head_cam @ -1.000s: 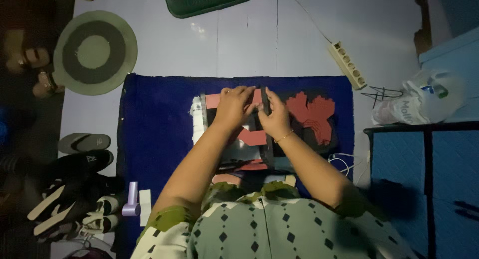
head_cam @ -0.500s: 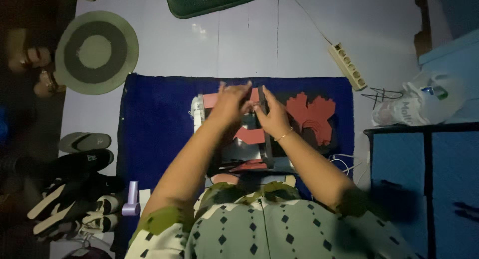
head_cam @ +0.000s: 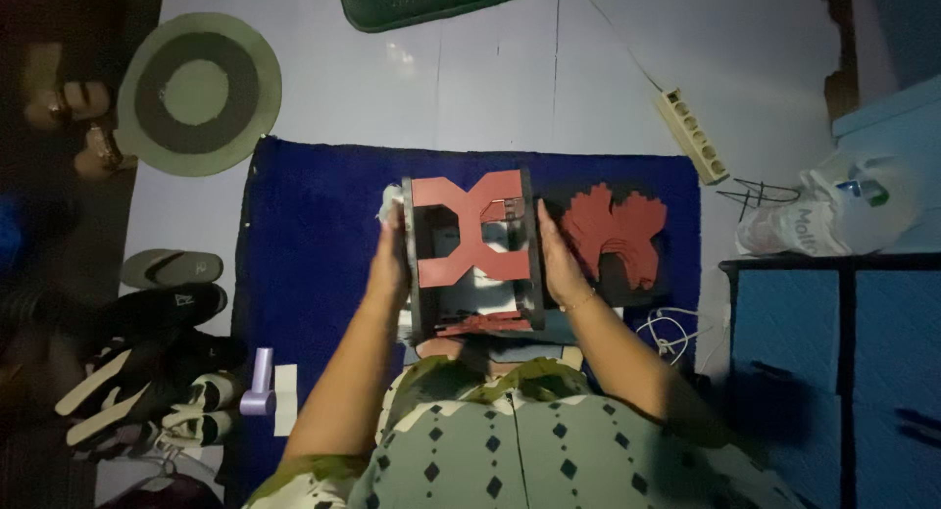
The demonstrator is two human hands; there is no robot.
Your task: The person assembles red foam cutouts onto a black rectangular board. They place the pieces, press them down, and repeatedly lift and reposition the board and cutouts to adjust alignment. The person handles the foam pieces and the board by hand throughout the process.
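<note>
Over a blue mat (head_cam: pixel 314 235) on the pale floor, I press my left hand (head_cam: pixel 388 262) and right hand (head_cam: pixel 555 264), fingers flat and extended, against both sides of a dark frame (head_cam: pixel 472 254) with a red X-shaped piece (head_cam: pixel 470 225), apparently steadying it above my lap.

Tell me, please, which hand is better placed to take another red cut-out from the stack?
Probably the right hand: it presses the dark frame's right side, beside the red cut-out stack. The left hand is across the frame.

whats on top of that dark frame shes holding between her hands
A red X-shaped cutout lies across the top of the dark frame, held between left hand and right hand. Whatever lies beneath the frame is hidden.
</note>
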